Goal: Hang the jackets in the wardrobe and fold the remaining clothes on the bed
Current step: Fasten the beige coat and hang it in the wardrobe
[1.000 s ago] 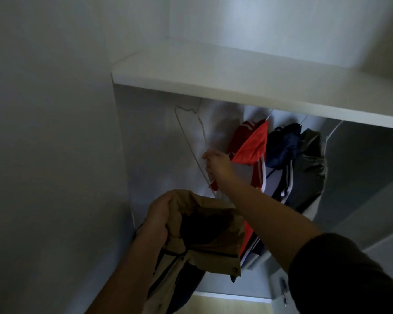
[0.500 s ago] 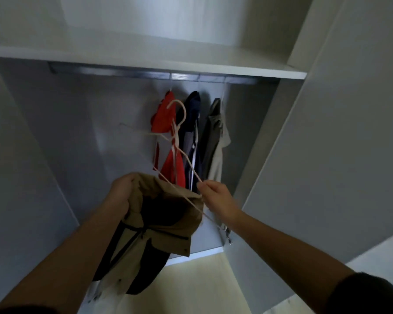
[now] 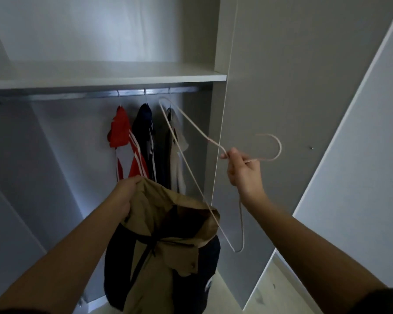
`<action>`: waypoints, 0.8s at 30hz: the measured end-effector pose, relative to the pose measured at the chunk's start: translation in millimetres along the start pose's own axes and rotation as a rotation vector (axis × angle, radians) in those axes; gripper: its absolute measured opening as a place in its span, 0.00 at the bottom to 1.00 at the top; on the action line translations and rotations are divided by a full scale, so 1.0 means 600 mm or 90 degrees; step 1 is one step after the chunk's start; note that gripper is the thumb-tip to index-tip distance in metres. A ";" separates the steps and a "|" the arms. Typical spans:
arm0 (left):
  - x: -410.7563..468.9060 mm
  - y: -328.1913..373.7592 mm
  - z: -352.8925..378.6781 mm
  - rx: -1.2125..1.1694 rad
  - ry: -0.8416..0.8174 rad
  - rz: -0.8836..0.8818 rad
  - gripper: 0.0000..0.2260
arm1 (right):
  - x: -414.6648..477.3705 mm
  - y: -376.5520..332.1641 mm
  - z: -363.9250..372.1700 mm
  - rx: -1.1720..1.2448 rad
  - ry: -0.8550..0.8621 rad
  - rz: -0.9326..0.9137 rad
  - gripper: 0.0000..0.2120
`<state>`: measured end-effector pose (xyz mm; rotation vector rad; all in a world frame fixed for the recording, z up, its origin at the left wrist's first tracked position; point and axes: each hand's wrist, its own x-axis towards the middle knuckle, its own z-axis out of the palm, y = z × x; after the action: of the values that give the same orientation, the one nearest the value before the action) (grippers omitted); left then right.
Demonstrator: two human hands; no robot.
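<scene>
- The left hand grips the tan jacket by its collar, lower centre of the frame.
- The right hand, middle right, pinches the wire hanger at its neck, hook pointing right.
- The hanger's long axis slants from upper centre down beside the jacket's open collar. That lower end is nearest, so it likely enters first.

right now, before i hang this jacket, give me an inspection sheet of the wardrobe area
surface: white shelf above the metal rail
job's things: tan jacket held up, not yet on the wire hanger; red jacket, navy jacket and dark jacket hang on the rail
clutter: nothing seen
grippers: left hand grips the tan jacket; right hand pinches the wire hanger near its hook
cables: nothing seen
surroundings: open wardrobe door at right, pale floor below
</scene>
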<state>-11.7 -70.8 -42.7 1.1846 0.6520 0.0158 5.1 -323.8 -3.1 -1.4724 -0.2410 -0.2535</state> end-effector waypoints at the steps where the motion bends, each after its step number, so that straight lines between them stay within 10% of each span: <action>1: 0.001 0.001 0.012 -0.003 -0.006 -0.010 0.11 | 0.006 -0.019 -0.008 0.051 0.007 -0.013 0.18; 14: -0.006 -0.008 0.094 0.072 -0.007 0.014 0.10 | 0.050 -0.100 -0.040 0.433 0.041 -0.111 0.17; 24: -0.030 0.100 0.097 0.016 -0.017 0.114 0.11 | -0.015 0.124 -0.073 -0.162 -0.279 0.026 0.19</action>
<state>20.3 -102.6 29.8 1.2620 0.5231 0.1430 20.0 -361.2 -80.4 -1.7744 -0.5468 0.0795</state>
